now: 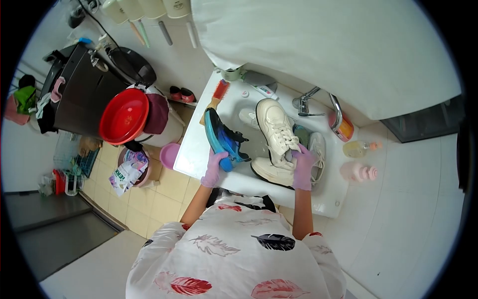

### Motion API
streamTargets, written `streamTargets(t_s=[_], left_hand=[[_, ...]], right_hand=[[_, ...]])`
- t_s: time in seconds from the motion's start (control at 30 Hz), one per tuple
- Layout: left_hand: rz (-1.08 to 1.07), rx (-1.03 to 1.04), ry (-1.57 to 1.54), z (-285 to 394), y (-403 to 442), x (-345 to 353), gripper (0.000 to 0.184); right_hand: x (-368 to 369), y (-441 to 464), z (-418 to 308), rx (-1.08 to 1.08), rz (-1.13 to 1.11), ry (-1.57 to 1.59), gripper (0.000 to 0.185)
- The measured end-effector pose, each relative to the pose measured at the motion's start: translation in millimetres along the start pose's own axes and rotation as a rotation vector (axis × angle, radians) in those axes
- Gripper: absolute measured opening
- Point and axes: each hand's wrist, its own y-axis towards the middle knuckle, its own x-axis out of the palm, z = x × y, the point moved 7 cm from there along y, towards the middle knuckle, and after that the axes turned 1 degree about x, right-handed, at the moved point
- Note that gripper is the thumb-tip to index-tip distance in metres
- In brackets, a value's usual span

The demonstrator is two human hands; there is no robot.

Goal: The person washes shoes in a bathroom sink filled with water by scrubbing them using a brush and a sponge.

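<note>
Both of my hands wear thin pink gloves. My left hand is closed round the heel end of a blue and black shoe, over the left part of the white sink. In my right hand is the heel end of a white lace-up sneaker, its toe pointing toward the faucet side. Beneath it another white shoe lies at the sink's near edge. Further pale shoes stand in the basin, right of my right hand. A red-bristled brush rests on the left ledge.
Behind the basin is a chrome faucet. Bottles stand to the right. A toothpaste tube lies on the back ledge. On the left are a red basin, a pink basin and a dark washing machine.
</note>
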Motion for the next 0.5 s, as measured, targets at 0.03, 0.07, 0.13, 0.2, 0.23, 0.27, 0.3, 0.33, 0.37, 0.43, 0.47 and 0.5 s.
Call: streamTargets(t_s=[0.03,0.07,0.13,0.2,0.23,0.27,0.3,0.33,0.37,0.43,0.47,0.5], left_hand=[[0.013,-0.002,-0.014,1.3,-2.2,-2.2,0.056],[0.023,-0.005,-0.026,2.2,-4.0,-4.7,0.055],[0.051,0.011,-0.03,3.9,-8.7,-10.9,0.055],[0.069,0.022,-0.031,7.9,-12.9,-13.4,0.054],[0.097,0.003,-0.061,10.6,-15.9,-15.1,0.053],[0.126,-0.016,-0.092,12.4,-17.7,-16.9,0.052],[0.125,-0.017,-0.091,13.6,-17.8,-17.5,0.052],[0.125,-0.008,-0.091,15.2,-17.8,-18.5,0.051],[0.125,0.0,-0.089,16.6,-18.0,-20.1,0.049],[0.123,-0.012,-0.095,11.7,-16.7,-27.0,0.049],[0.118,-0.024,-0.105,8.8,-15.8,-28.9,0.048],[0.114,-0.028,-0.102,9.0,-16.1,-26.8,0.048]], right_hand=[[8.4,0.4,3.2,0.001,-0.012,-0.005,0.042],[16.5,0.7,7.8,0.025,-0.029,0.059,0.042],[31.8,-3.0,10.5,0.064,-0.07,0.144,0.042],[41.7,-3.6,18.5,0.067,-0.116,0.102,0.042],[47.4,-4.6,21.7,0.07,-0.158,0.06,0.041],[49.4,-5.7,26.5,0.092,-0.147,0.02,0.043],[52.1,-7.9,28.1,0.092,-0.146,0.02,0.043],[53.9,-9.9,32.1,0.098,-0.143,-0.007,0.043],[54.9,-10.2,37.4,0.105,-0.141,-0.035,0.043],[54.3,-8.5,46.7,0.091,-0.11,-0.087,0.042],[54.8,-8.5,53.9,0.139,-0.143,-0.062,0.042],[55.5,-10.3,55.9,0.186,-0.174,-0.038,0.042]])
